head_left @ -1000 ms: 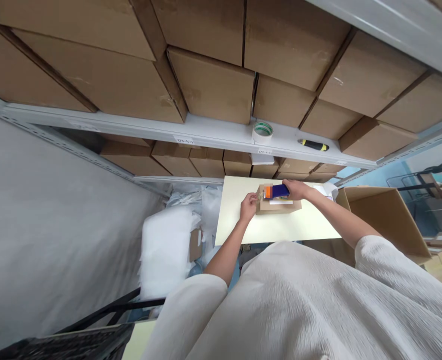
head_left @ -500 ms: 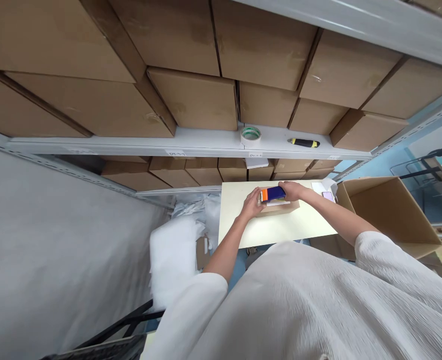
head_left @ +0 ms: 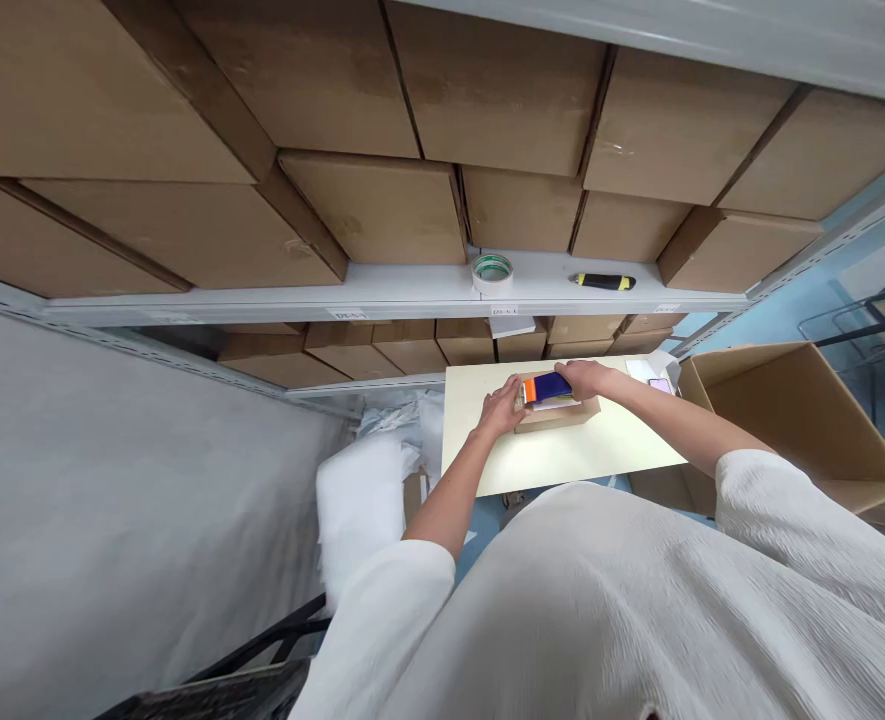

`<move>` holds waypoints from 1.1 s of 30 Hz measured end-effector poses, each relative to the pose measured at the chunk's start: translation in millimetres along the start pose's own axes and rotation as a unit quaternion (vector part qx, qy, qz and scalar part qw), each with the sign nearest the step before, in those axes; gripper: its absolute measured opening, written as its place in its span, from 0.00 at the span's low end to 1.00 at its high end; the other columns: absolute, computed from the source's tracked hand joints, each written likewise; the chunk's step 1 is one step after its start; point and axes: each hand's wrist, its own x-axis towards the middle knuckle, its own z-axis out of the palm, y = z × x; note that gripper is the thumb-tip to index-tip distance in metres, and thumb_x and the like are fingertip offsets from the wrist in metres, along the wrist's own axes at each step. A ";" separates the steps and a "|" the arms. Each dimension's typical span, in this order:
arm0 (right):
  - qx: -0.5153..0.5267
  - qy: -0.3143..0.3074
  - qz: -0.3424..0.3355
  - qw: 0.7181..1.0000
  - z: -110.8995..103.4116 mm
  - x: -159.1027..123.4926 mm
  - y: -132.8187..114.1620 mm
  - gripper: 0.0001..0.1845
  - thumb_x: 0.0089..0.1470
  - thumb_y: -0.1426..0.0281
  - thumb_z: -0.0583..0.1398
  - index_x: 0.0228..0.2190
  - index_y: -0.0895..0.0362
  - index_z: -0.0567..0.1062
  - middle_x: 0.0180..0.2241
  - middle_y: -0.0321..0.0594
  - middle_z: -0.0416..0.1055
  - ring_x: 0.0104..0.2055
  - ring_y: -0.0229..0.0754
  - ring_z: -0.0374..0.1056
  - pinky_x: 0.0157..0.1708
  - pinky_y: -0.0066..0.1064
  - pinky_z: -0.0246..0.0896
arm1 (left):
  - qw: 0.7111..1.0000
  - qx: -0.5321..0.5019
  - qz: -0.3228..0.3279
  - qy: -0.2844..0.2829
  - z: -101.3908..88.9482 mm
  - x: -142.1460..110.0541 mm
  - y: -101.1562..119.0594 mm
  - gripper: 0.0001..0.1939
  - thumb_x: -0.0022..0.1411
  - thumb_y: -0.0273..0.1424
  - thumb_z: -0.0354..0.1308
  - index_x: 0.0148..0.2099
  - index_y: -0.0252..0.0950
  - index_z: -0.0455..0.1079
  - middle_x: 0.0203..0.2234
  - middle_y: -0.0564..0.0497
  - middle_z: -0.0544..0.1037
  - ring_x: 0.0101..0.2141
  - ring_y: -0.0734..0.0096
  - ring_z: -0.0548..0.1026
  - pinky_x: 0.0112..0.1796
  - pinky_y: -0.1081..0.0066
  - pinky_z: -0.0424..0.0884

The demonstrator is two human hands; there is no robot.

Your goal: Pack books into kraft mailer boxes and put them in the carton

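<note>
Cardboard box [head_left: 558, 418] pressed from above by a blue-and-orange tool [head_left: 550, 387] on the pale tabletop [head_left: 562, 462].
The tool's blue end is gripped by the closed right hand [head_left: 583, 378]; the box's left end is touched by the left hand [head_left: 500, 408], whose fingers are bent, though how far they are parted cannot be told.

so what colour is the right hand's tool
The tool is dark blue and orange; head view.
</note>
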 end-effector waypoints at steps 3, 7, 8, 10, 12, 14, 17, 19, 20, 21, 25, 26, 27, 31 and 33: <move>-0.010 -0.006 0.003 1.000 -2.9 -8.5 17.4 0.34 0.54 0.69 0.72 0.60 0.53 0.70 0.56 0.54 0.78 0.53 0.58 0.78 0.43 0.37 0.70 | 0.996 0.080 -0.008 -0.045 -3.8 0.5 1.9 0.48 0.69 0.48 0.63 0.83 0.47 0.47 0.82 0.47 0.46 0.76 0.43 0.59 0.73 0.48 0.54; -0.006 0.007 0.010 1.000 2.2 -27.7 58.9 0.34 0.55 0.69 0.72 0.61 0.55 0.70 0.55 0.54 0.78 0.52 0.58 0.78 0.41 0.36 0.69 | 0.993 0.103 -0.005 -0.056 -5.8 2.8 0.0 0.49 0.69 0.46 0.62 0.84 0.47 0.44 0.83 0.49 0.42 0.75 0.43 0.62 0.72 0.51 0.57; -0.005 0.010 0.013 1.000 5.5 -33.0 70.5 0.34 0.55 0.69 0.72 0.61 0.55 0.70 0.55 0.54 0.78 0.52 0.58 0.78 0.41 0.36 0.68 | 0.993 0.106 -0.005 -0.055 -5.5 3.3 -0.9 0.50 0.69 0.46 0.62 0.84 0.46 0.44 0.83 0.49 0.42 0.74 0.43 0.62 0.72 0.51 0.58; -0.002 0.014 0.015 1.000 13.8 -43.1 93.1 0.33 0.55 0.70 0.72 0.60 0.55 0.71 0.55 0.54 0.78 0.52 0.58 0.78 0.41 0.35 0.67 | 0.992 0.111 -0.003 -0.054 -4.5 3.8 -2.7 0.50 0.69 0.46 0.61 0.84 0.46 0.43 0.83 0.49 0.42 0.74 0.43 0.63 0.71 0.53 0.58; 0.006 0.020 0.011 1.000 23.3 -51.6 114.0 0.31 0.55 0.71 0.71 0.58 0.55 0.72 0.55 0.53 0.78 0.51 0.56 0.77 0.41 0.35 0.66 | 0.992 0.117 -0.004 -0.056 -3.8 3.9 -3.9 0.50 0.68 0.46 0.61 0.84 0.45 0.43 0.83 0.50 0.42 0.74 0.44 0.63 0.71 0.55 0.59; 0.009 0.024 0.006 1.000 32.5 -58.2 132.7 0.29 0.56 0.71 0.70 0.58 0.54 0.72 0.54 0.52 0.78 0.50 0.55 0.77 0.40 0.35 0.65 | 0.990 0.125 -0.006 -0.058 -4.0 4.0 -4.2 0.51 0.68 0.46 0.61 0.84 0.44 0.43 0.83 0.50 0.42 0.74 0.44 0.63 0.71 0.56 0.60; 0.009 0.029 0.004 1.000 45.0 -64.7 159.2 0.28 0.57 0.71 0.69 0.58 0.54 0.72 0.54 0.52 0.78 0.50 0.54 0.76 0.40 0.34 0.63 | 0.989 0.136 -0.010 -0.061 -5.6 4.5 -3.5 0.51 0.68 0.46 0.61 0.84 0.44 0.43 0.83 0.50 0.42 0.74 0.44 0.63 0.71 0.56 0.60; 0.012 0.030 0.008 0.999 52.9 -68.1 177.7 0.28 0.58 0.70 0.69 0.58 0.53 0.72 0.54 0.52 0.77 0.51 0.55 0.76 0.40 0.34 0.63 | 0.988 0.140 -0.014 -0.064 -6.8 5.2 -2.6 0.51 0.68 0.45 0.61 0.84 0.42 0.44 0.83 0.49 0.42 0.75 0.44 0.62 0.72 0.56 0.60; 0.014 0.031 0.011 0.999 56.9 -69.8 187.5 0.28 0.58 0.70 0.69 0.58 0.53 0.72 0.53 0.52 0.77 0.51 0.55 0.76 0.40 0.34 0.63 | 0.988 0.141 -0.016 -0.065 -7.4 5.5 -2.2 0.51 0.68 0.45 0.61 0.84 0.42 0.44 0.83 0.49 0.42 0.75 0.44 0.62 0.72 0.56 0.60; 0.016 0.031 0.013 0.999 61.2 -71.7 197.6 0.28 0.58 0.70 0.69 0.58 0.53 0.72 0.53 0.52 0.77 0.52 0.55 0.75 0.40 0.34 0.63 | 0.988 0.142 -0.019 -0.066 -7.9 5.7 -1.8 0.51 0.68 0.45 0.61 0.84 0.41 0.44 0.83 0.48 0.42 0.75 0.44 0.62 0.72 0.56 0.60; 0.025 0.031 0.007 0.999 80.0 -78.0 232.8 0.26 0.59 0.69 0.68 0.57 0.54 0.72 0.53 0.52 0.77 0.54 0.55 0.74 0.39 0.34 0.62 | 0.988 0.136 -0.023 -0.069 -9.4 5.9 -0.1 0.51 0.67 0.42 0.61 0.84 0.40 0.43 0.83 0.47 0.44 0.76 0.46 0.60 0.72 0.57 0.61; 0.028 0.031 0.004 0.999 84.8 -78.5 238.5 0.26 0.59 0.69 0.68 0.58 0.54 0.71 0.53 0.52 0.77 0.53 0.55 0.74 0.39 0.34 0.62 | 0.988 0.133 -0.025 -0.069 -9.7 5.6 0.4 0.51 0.67 0.42 0.62 0.84 0.40 0.43 0.82 0.47 0.44 0.76 0.46 0.60 0.71 0.58 0.61; 0.030 0.031 0.003 0.999 89.3 -78.2 242.3 0.26 0.59 0.69 0.67 0.58 0.54 0.71 0.52 0.52 0.76 0.53 0.55 0.74 0.39 0.34 0.62 | 0.989 0.129 -0.027 -0.069 -10.0 5.2 1.0 0.51 0.67 0.41 0.62 0.84 0.40 0.43 0.82 0.47 0.44 0.76 0.47 0.59 0.72 0.58 0.61; 0.028 0.034 0.022 0.999 103.1 -68.8 241.5 0.28 0.59 0.72 0.66 0.60 0.54 0.70 0.53 0.54 0.75 0.54 0.56 0.73 0.43 0.36 0.64 | 0.990 0.116 -0.036 -0.070 -10.9 3.7 5.1 0.51 0.67 0.39 0.62 0.84 0.40 0.44 0.83 0.47 0.44 0.77 0.49 0.57 0.72 0.60 0.61; 0.026 0.029 0.034 0.999 107.2 -61.0 235.4 0.30 0.59 0.74 0.66 0.62 0.54 0.69 0.54 0.55 0.74 0.55 0.57 0.72 0.44 0.37 0.65 | 0.990 0.116 -0.044 -0.072 -11.3 3.7 8.3 0.51 0.67 0.38 0.62 0.84 0.39 0.44 0.83 0.46 0.44 0.77 0.48 0.56 0.72 0.59 0.61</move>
